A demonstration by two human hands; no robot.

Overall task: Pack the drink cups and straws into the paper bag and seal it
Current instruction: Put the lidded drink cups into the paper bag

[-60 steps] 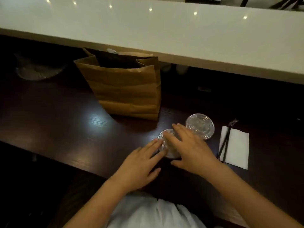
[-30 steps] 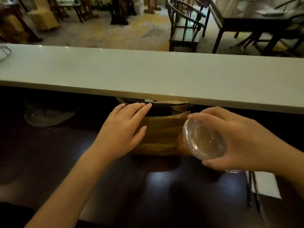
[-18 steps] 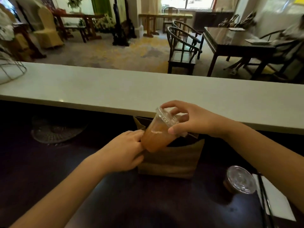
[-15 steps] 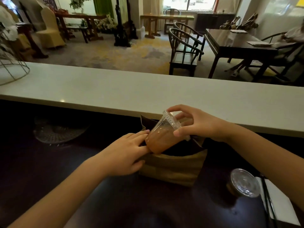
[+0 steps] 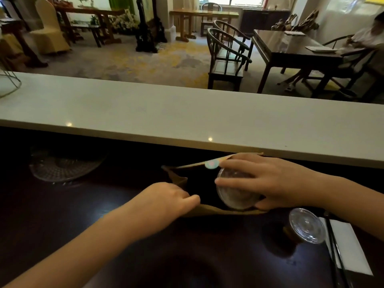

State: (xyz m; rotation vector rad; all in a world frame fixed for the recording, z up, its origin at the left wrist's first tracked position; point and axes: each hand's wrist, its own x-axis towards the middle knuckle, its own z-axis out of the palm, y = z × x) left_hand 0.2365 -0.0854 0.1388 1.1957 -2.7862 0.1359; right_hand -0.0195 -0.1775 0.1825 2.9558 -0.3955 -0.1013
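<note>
A brown paper bag (image 5: 209,210) stands open on the dark table, seen from above. My right hand (image 5: 268,181) grips a lidded drink cup (image 5: 234,192) by its clear lid, and the cup sits inside the bag's mouth at the right. My left hand (image 5: 166,201) pinches the bag's near rim and holds it open. A round sticker (image 5: 212,164) sits on the bag's far rim. A second lidded cup (image 5: 305,226) stands on the table right of the bag. Black straws (image 5: 334,252) lie on a white napkin (image 5: 349,248) at the far right.
A long white counter (image 5: 187,119) runs across just behind the bag. A glass dish (image 5: 62,167) sits in shadow on the dark table (image 5: 83,215) at the back left. Chairs and tables fill the room beyond the counter.
My right hand has lowered the tilted cup from above the bag down into its mouth. My left hand moved from the cup's side to the bag's near rim. The view tipped down.
</note>
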